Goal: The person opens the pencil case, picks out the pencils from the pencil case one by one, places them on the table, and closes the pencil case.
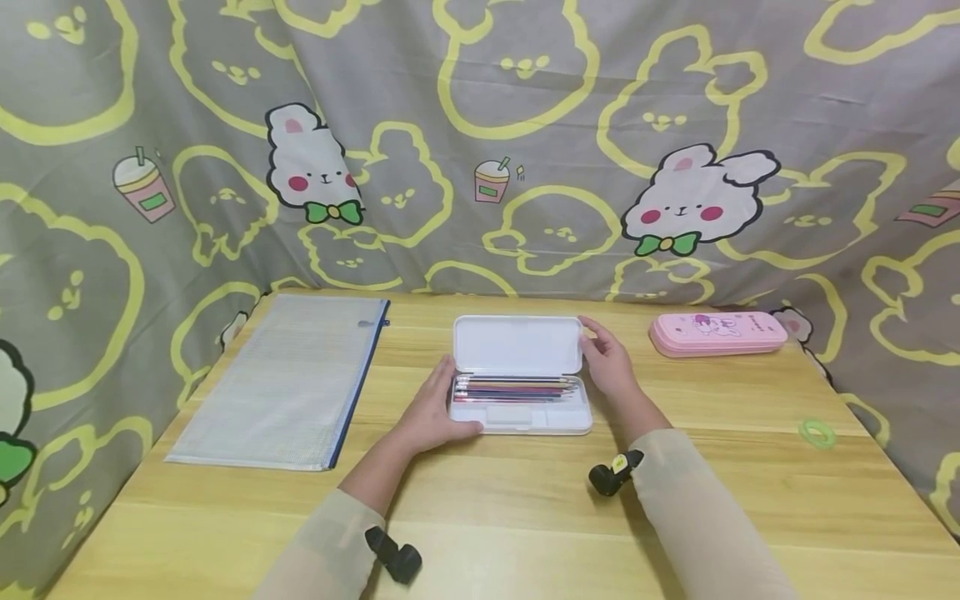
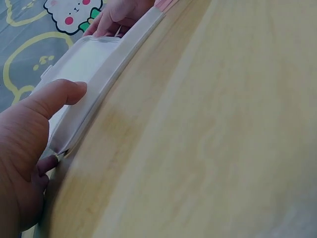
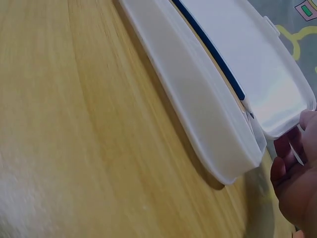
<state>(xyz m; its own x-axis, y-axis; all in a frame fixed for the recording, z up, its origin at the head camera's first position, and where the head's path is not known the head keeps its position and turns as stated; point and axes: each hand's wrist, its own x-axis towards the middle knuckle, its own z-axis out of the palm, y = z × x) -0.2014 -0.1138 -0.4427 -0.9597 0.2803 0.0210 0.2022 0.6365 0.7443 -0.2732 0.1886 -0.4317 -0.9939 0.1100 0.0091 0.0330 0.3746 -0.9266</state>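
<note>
A white pencil case lies on the table with its lid raised toward the back. Several pencils lie lengthwise inside, and a pale rectangular piece sits along the front. My left hand holds the case's left end, thumb at the front corner and fingers along the side. In the left wrist view the thumb bends over the front wall. With my right hand I pinch the lid's right edge; the right wrist view shows thumb and fingers at that corner.
A mesh zip pouch with a blue edge lies flat on the left. At the back right is a closed pink pencil case, with a green ring nearer on the wooden table. A patterned curtain hangs behind.
</note>
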